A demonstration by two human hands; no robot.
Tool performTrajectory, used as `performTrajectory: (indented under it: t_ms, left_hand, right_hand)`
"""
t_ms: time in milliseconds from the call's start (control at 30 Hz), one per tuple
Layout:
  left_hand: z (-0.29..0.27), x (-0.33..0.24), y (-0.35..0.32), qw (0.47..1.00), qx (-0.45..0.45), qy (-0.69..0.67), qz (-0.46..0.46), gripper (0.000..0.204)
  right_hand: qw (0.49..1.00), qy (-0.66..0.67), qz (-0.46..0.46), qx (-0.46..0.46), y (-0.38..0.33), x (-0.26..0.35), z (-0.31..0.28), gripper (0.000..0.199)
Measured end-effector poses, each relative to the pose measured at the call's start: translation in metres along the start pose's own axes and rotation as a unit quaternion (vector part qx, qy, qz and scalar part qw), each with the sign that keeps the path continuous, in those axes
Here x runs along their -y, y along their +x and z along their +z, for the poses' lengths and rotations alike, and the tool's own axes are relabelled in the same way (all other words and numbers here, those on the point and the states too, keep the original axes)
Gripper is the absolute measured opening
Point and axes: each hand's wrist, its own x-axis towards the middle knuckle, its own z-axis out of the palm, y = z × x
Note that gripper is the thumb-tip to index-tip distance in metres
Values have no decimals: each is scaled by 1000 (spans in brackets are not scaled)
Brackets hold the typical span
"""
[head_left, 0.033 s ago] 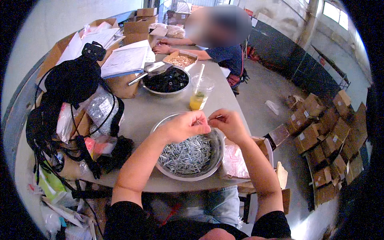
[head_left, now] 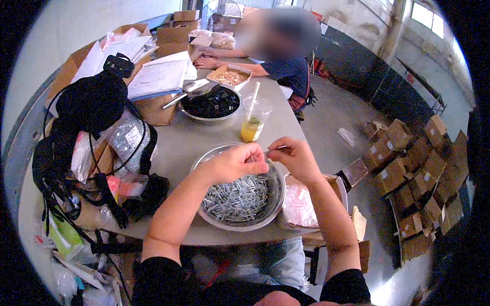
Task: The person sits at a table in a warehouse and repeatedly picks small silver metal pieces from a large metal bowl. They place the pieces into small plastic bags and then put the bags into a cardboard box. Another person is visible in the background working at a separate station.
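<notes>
Right fingers (head_left: 279, 145) shifted slightly — metal fasteners (head_left: 237, 199) below.

Left hand (head_left: 237, 162): covers part of the far rim of the steel bowl (head_left: 240, 227) and some screws (head_left: 237, 196).
Right hand (head_left: 292, 155): anything between its finger and thumb, perhaps a screw, is too small to tell.
Open carton (head_left: 334, 184): partly hidden behind the right forearm (head_left: 337, 219).
Black parts (head_left: 212, 102): too dark to tell apart.
Co-worker (head_left: 287, 71): head blurred.
Papers (head_left: 158, 74): writing too small to read.
Black shirt (head_left: 235, 296): cut off by the lower edge.
</notes>
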Motion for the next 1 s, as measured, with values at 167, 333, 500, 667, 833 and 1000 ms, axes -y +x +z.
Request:
performTrajectory:
  t_ms: [167, 333, 500, 667, 833, 1000]
  left_hand:
    - [5, -7, 0, 996, 58, 60, -19, 37]
    - [15, -23, -1, 994, 67, 11, -83, 32]
    - [25, -9, 0, 989, 73, -126, -5, 31]
    - [16, -5, -5, 979, 131, -147, -46, 56]
    - [28, -4, -1, 990, 1, -137, 44, 58]
    - [23, -9, 0, 993, -92, 18, 67, 56]
  right_hand:
    - [998, 41, -50, 6, -18, 41, -15, 10]
    - [979, -119, -154, 57, -25, 69, -16, 10]
    - [975, -106, -180, 68, -29, 74, -6, 17]
    - [940, -179, -281, 69, -31, 71, -10, 20]
    - [946, -185, -265, 27, -33, 62, -11, 13]
    - [991, -106, -83, -13, -38, 53, -21, 9]
